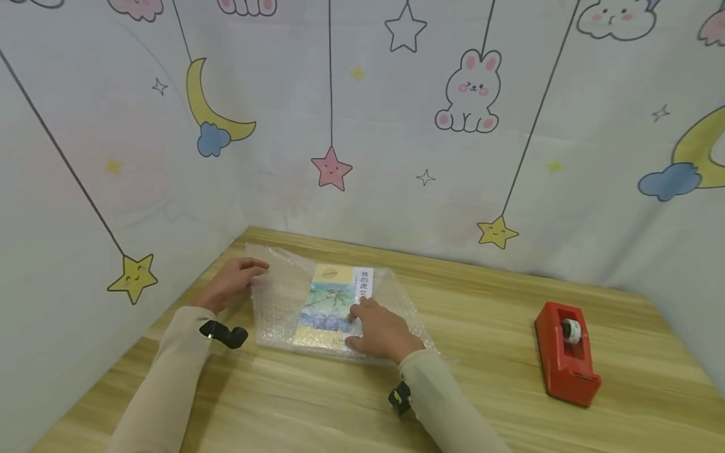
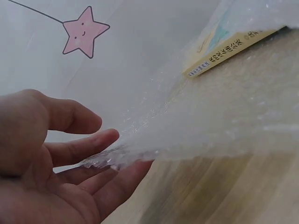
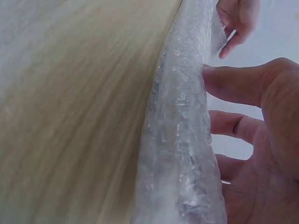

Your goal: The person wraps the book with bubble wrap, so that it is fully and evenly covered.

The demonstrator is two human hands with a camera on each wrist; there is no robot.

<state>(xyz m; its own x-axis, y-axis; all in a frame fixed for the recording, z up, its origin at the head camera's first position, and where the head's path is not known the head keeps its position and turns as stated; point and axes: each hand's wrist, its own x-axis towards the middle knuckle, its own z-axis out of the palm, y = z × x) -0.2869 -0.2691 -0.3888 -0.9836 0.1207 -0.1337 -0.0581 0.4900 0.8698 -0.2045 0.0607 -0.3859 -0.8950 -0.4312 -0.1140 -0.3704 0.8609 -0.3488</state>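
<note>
A book (image 1: 328,302) with a yellow, green and blue cover lies amid clear bubble wrap (image 1: 280,286) on the table. How much of the wrap covers it I cannot tell. My left hand (image 1: 232,283) is at the wrap's left edge; in the left wrist view, that edge passes between its loosely extended fingers (image 2: 126,184), the thumb apart. Over the book's right side, my right hand (image 1: 385,330) rests with fingers spread. In the right wrist view, its fingertips touch the thick front edge of the bubble wrap (image 3: 180,140).
To the right on the wooden table (image 1: 476,352) stands a red tape dispenser (image 1: 569,376) with a small roll in it. A white printed curtain (image 1: 396,207) hangs behind the table and along its sides.
</note>
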